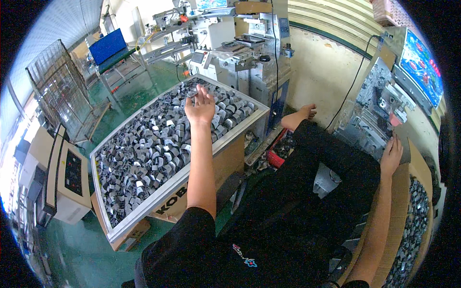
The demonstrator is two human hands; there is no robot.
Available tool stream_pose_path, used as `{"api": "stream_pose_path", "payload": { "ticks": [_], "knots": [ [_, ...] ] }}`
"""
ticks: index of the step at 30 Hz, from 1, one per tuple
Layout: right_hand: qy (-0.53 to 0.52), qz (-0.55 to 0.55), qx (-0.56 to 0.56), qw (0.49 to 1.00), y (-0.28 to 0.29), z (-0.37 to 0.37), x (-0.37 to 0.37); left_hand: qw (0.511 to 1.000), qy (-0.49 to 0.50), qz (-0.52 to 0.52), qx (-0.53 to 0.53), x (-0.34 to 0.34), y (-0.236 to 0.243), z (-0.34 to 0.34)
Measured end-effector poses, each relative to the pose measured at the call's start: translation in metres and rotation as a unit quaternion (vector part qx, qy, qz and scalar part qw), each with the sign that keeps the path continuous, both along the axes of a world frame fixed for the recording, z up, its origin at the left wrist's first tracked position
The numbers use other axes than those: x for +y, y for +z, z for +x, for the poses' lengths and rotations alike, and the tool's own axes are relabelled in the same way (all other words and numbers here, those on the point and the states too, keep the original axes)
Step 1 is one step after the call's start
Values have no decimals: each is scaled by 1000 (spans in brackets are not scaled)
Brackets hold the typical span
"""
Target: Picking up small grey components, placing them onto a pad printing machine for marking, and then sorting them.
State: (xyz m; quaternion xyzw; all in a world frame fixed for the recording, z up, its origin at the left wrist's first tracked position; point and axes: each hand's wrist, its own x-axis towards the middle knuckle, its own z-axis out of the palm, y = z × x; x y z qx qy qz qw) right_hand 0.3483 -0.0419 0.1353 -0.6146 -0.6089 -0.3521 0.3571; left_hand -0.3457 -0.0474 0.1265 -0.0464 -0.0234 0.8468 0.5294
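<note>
My left hand point(200, 109) is raised over a wide, light-framed tray point(158, 206), palm turned up and fingers curled. Between its thumb and fingertips sits a small dark grey plastic piece point(193, 93). The tray is filled with many curved grey and silver pieces point(161, 144) of similar look. On the right, my right hand point(393, 152) reaches up to the metal fixture point(370, 128) of a machine, fingers bent together at its edge; what they hold is too small to make out. Just above those fingers is a pinkish-red soft pad point(395, 119).
A cardboard box point(384, 240) of small dark parts stands beside my right forearm. A red bin point(275, 159) sits low beyond my lap. More machines point(249, 53) stand ahead, a beige unit point(72, 177) and a wire rack point(62, 86) at left. A black cable point(353, 86) hangs along the wall.
</note>
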Motion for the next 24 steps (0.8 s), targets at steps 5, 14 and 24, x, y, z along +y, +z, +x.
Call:
{"api": "stream_pose_path", "payload": {
  "ticks": [5,14,24],
  "knots": [
    [17,7,2,1000,1,-3,1,997,-5,50,-50,-8,-9,-23],
    [12,10,-14,1000,-1,-5,0,982,-18,49,-179,-16,-16,-52],
    [91,-90,13,992,20,-2,-16,984,-18,30,-177,-14,-24,-55]
  ]
}}
